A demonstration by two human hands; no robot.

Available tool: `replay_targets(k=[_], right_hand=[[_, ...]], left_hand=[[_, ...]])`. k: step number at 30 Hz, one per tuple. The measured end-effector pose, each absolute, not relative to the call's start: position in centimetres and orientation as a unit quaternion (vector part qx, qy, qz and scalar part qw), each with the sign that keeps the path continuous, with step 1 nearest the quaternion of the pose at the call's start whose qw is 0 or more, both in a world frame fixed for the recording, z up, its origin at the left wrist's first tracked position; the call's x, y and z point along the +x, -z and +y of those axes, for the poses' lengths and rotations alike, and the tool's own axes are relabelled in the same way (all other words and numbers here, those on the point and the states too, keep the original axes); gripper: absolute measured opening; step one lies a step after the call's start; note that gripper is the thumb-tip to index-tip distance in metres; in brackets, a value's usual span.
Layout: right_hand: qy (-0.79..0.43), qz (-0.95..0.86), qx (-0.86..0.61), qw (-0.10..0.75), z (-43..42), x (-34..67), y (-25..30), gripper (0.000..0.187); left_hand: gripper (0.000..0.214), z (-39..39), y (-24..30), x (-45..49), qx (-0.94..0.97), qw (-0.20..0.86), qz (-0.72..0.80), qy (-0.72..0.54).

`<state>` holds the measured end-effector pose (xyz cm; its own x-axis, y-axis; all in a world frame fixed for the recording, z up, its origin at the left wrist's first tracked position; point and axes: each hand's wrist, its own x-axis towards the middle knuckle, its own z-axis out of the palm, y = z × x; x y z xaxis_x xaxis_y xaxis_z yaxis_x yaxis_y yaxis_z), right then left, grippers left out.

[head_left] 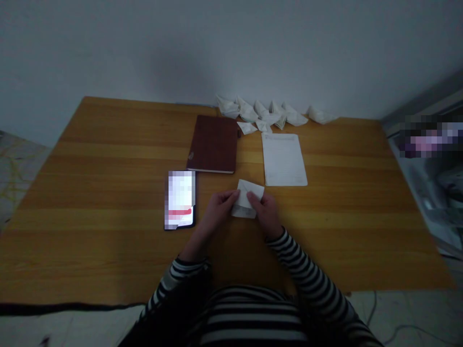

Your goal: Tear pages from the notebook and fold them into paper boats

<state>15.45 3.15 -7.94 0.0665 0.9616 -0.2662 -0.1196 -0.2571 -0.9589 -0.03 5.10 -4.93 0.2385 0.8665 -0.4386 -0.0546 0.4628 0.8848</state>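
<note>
Between my hands is a small folded sheet of white paper point(244, 210), creased and roughly square. My left hand point(219, 206) pinches its left edge between thumb and fingers. On the opposite side my right hand point(266, 210) grips the right edge, its thumb lying on top of the paper. The fingers beneath the sheet are hidden. Just beyond my hands, to the right, lies a pad of white paper point(285, 161). Folded paper boats point(248, 111), several of them, stand along the wall at the table's back edge.
A dark red notebook point(213, 143) lies left of the pad on the wooden table point(108, 193). Near my left hand is a phone point(181, 199) with a lit screen. Cables point(408, 327) run over the floor at right. A wall point(231, 48) rises behind the table.
</note>
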Motion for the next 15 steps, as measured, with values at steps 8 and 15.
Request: replay_targets(k=[8, 15], right_hand=[[-0.599, -0.386, -0.530, 0.460, 3.50, 16.00, 8.59, 0.033], [-0.542, -0.432, -0.562, 0.452, 3.63, 15.89, 8.08, 0.033]], left_hand=[[0.036, 5.34, 4.84, -0.72, 0.305, 0.770, 0.468, -0.310], [0.036, 5.40, 4.63, -0.38, 0.575, 0.527, 0.574, -0.251]])
